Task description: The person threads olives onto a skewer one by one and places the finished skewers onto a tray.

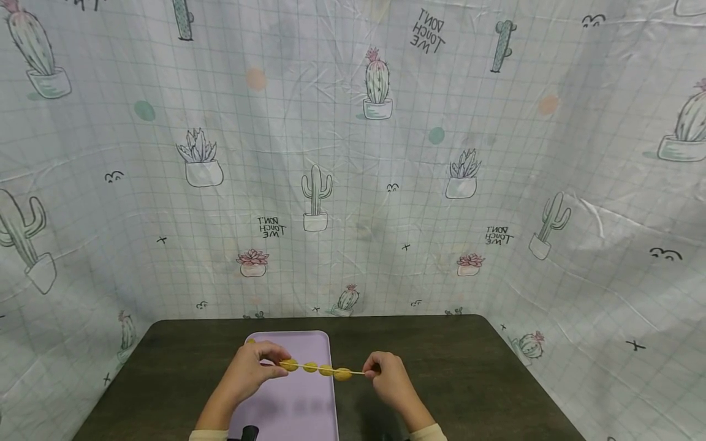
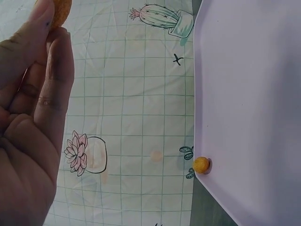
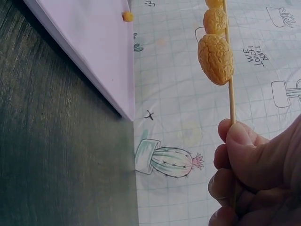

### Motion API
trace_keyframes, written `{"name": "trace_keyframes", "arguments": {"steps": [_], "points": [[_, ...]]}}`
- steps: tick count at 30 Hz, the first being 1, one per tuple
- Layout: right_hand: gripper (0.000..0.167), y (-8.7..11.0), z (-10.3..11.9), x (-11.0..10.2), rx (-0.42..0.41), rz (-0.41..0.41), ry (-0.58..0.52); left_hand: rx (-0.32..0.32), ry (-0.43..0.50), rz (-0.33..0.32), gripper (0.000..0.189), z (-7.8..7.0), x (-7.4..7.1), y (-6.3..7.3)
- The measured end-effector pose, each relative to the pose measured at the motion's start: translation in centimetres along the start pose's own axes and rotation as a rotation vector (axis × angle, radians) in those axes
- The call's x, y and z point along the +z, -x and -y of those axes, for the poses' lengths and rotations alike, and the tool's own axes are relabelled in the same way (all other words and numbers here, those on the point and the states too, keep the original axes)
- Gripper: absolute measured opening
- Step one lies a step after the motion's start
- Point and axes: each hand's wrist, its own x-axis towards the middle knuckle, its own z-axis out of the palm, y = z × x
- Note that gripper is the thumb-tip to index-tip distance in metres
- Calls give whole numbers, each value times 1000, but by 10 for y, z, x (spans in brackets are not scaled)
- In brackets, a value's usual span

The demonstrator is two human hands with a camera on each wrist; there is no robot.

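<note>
A thin wooden skewer (image 3: 232,106) runs level between my two hands, with several wrinkled yellow pieces like small potatoes on it. The biggest potato-like piece (image 3: 215,59) sits closest to my right hand (image 1: 386,376). That hand grips the bare right end of the stick between thumb and curled fingers. At the other end, my left hand (image 1: 250,369) pinches a yellow potato-like piece (image 1: 289,365) between thumb and fingertips. In the left wrist view only part of that piece (image 2: 61,12) shows at the top edge. The skewer is held above the lilac tray (image 1: 292,410).
One loose yellow piece (image 2: 201,165) lies in the tray's far left corner. The tray stands on a dark wooden table (image 1: 452,373). A pale curtain (image 1: 353,135) printed with cacti hangs behind and on both sides.
</note>
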Motion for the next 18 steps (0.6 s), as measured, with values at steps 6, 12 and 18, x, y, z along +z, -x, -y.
{"name": "trace_keyframes", "arguments": {"steps": [6, 12, 18], "points": [[24, 0, 0, 0, -6, 0, 12, -8, 13, 24, 19, -1, 0, 0], [25, 1, 0, 0, -10, 8, 12, -6, 25, 47, 19, -2, 0, 1], [26, 2, 1, 0, -15, 8, 16, -3, 39, 58, 19, 0, 1, 1]]}}
